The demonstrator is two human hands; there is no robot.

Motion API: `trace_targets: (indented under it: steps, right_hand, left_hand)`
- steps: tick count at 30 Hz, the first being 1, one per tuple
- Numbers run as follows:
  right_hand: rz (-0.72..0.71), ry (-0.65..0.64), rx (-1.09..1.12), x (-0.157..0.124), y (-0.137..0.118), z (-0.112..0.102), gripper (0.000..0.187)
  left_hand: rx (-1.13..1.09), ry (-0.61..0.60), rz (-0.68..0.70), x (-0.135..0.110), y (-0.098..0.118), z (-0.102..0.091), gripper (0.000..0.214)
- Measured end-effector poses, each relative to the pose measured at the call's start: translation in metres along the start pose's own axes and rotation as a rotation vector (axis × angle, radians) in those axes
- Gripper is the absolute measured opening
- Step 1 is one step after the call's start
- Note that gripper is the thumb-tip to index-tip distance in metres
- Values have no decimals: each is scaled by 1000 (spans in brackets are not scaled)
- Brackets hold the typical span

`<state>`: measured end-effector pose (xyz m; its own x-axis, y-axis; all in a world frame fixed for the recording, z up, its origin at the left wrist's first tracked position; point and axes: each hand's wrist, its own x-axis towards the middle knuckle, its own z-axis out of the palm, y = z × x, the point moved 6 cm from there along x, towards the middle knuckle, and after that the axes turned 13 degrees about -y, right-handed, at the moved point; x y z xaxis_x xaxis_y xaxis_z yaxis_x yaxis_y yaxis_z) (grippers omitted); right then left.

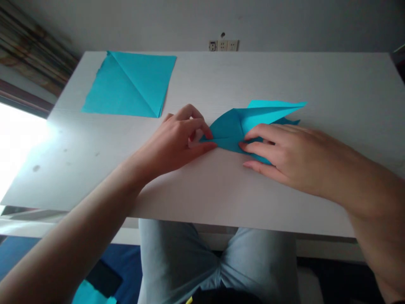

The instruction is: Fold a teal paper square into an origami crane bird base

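Note:
A partly folded sheet of turquoise paper [226, 126] lies on the white table between my hands. Its left end narrows to a point, and my left hand [186, 135] pinches it there between thumb and fingers. On the right side, flaps of the sheet stand up off the table. My right hand [284, 154] rests over the lower right part with fingers extended and a little apart, the fingertips pressing on the paper. The palm hides part of the sheet beneath it.
A stack of turquoise paper [136, 84] with a diagonal crease lies at the table's back left. Wall sockets [223, 45] sit behind the white table [202, 190]. A curtain [31, 46] hangs at the left. Below the table edge, more turquoise paper [90, 293] lies near a dark flat object [104, 276].

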<state>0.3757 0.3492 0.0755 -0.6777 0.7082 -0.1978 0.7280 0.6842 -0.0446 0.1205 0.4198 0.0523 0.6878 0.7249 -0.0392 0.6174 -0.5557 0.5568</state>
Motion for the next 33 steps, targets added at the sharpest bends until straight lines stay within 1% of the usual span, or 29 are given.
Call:
trace_targets:
  steps: [4,7,11,15,19,22,24,27,30,33]
  right_hand:
    - [3,3,-61,-1,-11,0,39]
    - [-4,-11,-101,0,-18,-2,37]
    - [-5,-16,-145,-3,-24,-6,36]
    - [-21,14,-199,-4,-31,-10,40]
    - [-33,17,-193,-1,-34,-10,39]
    - [-15,3,-191,1,-33,-9,37]
    - [-3,6,-197,0,-32,-9,39]
    - [-4,7,-188,-1,-32,-9,43]
    - [-9,-4,-194,-1,-32,-9,43]
    - [-2,5,-193,0,-33,-10,45]
  left_hand:
    - [-17,-77,45,4,1,-4,1]
    - [-65,-99,61,6,-5,-6,8]
    - [-87,-108,-22,8,-15,-5,20]
    - [-63,-80,-44,4,-12,-3,28]
    - [-5,-50,-48,-1,-4,-2,25]
    - [28,-1,-72,-3,-3,-3,23]
    - [45,-1,-91,-4,-3,-3,23]
    - [46,-13,-95,-4,0,-1,26]
    - [37,27,-89,-2,6,1,34]
    - [33,43,-91,1,10,7,34]
